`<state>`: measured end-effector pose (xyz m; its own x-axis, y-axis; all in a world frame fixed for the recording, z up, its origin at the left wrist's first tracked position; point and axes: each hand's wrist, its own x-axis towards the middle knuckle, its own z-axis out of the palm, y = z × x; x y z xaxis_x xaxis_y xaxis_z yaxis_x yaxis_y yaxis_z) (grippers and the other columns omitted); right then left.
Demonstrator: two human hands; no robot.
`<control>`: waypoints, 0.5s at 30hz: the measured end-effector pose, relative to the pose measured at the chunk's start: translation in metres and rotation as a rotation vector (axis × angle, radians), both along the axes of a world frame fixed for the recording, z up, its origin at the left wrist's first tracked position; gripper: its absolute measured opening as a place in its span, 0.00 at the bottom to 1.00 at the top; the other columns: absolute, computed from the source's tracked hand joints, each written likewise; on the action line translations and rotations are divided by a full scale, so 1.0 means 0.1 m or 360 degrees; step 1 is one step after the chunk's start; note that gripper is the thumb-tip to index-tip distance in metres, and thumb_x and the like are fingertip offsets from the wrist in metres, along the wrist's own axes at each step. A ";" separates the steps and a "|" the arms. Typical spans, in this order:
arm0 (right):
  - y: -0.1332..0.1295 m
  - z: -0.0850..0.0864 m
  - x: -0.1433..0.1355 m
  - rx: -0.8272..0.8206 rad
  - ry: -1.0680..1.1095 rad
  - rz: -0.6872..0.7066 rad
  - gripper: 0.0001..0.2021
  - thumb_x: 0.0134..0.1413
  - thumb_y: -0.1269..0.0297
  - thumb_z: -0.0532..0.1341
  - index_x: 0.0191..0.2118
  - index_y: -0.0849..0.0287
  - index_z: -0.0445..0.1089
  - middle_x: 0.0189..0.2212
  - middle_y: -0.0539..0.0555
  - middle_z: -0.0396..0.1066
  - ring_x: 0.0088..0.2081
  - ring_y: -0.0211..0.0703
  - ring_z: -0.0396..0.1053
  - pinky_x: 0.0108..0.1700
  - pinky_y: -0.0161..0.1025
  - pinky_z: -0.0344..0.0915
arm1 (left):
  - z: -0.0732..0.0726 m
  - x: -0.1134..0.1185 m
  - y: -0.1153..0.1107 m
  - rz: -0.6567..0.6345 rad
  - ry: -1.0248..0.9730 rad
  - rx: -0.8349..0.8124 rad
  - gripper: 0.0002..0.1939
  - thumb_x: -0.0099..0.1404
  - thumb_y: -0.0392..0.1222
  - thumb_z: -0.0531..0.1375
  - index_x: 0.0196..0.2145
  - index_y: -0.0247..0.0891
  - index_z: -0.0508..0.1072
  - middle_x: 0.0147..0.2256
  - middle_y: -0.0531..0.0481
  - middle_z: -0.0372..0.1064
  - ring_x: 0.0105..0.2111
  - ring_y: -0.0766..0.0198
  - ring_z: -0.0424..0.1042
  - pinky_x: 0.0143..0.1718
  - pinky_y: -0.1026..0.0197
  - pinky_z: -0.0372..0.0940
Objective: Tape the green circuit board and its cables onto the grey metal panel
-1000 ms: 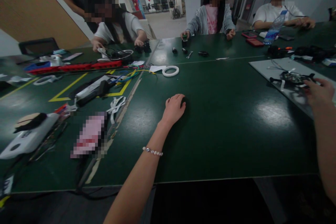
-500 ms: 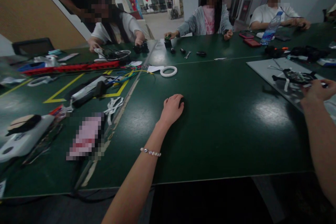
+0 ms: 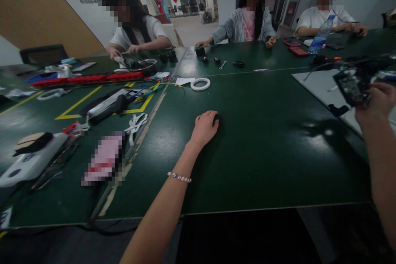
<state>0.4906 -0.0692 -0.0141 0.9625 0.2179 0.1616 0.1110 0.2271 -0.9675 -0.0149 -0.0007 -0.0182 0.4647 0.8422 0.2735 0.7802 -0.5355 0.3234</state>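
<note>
My left hand (image 3: 206,127) rests on the green table (image 3: 253,161), its fingers curled round a small black object (image 3: 215,119) that is mostly hidden. A beaded bracelet (image 3: 179,177) is on that wrist. At the right edge, my right hand (image 3: 379,101) grips a black drone-like frame with a circuit board (image 3: 354,84), tilted up above a pale board (image 3: 318,90). A thin wire sticks out from the frame to the left, and a dark arm of it hangs low.
A white tape roll (image 3: 200,84) lies mid-table. On the left are a pink phone-like object (image 3: 105,156), a white device (image 3: 37,159) and red strips (image 3: 93,79). People sit across the table, near a water bottle (image 3: 322,35) and a wrench (image 3: 222,65).
My right hand has lifted the frame off the pale board and tilted it up. My left hand has stayed put. Across the table at the left, a person's hand has left the black objects.
</note>
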 end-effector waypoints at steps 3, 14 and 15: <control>0.05 0.13 -0.64 -0.0091 0.0010 0.0759 0.18 0.37 0.83 0.60 0.36 0.57 0.68 0.29 0.50 0.66 0.28 0.34 0.65 0.28 0.36 0.61 | 0.02 0.07 0.00 -0.0072 -0.0295 -0.0054 0.14 0.68 0.39 0.51 0.50 0.37 0.68 0.50 0.44 0.69 0.51 0.60 0.67 0.55 0.53 0.60; -0.16 0.05 -2.25 -0.0400 -0.0184 0.2173 0.24 0.44 0.61 0.66 0.50 0.47 0.64 0.48 0.52 0.65 0.37 0.40 0.67 0.34 0.38 0.68 | 0.18 0.30 -0.20 -0.0211 -0.1070 -0.0867 0.21 0.72 0.53 0.44 0.54 0.41 0.64 0.50 0.43 0.69 0.47 0.60 0.71 0.45 0.58 0.67; -0.17 0.05 -2.26 -0.0389 -0.0188 0.2194 0.25 0.45 0.61 0.66 0.52 0.46 0.64 0.50 0.53 0.64 0.39 0.41 0.68 0.35 0.39 0.68 | 0.19 0.31 -0.22 -0.0129 -0.0994 -0.0772 0.21 0.71 0.53 0.46 0.52 0.40 0.66 0.47 0.44 0.71 0.45 0.60 0.72 0.45 0.57 0.67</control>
<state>0.2645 -0.0859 -0.0094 -0.0613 0.9970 0.0471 0.0222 0.0485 -0.9986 0.0165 -0.0226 0.0005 0.4115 0.9041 0.1149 0.3422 -0.2701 0.9000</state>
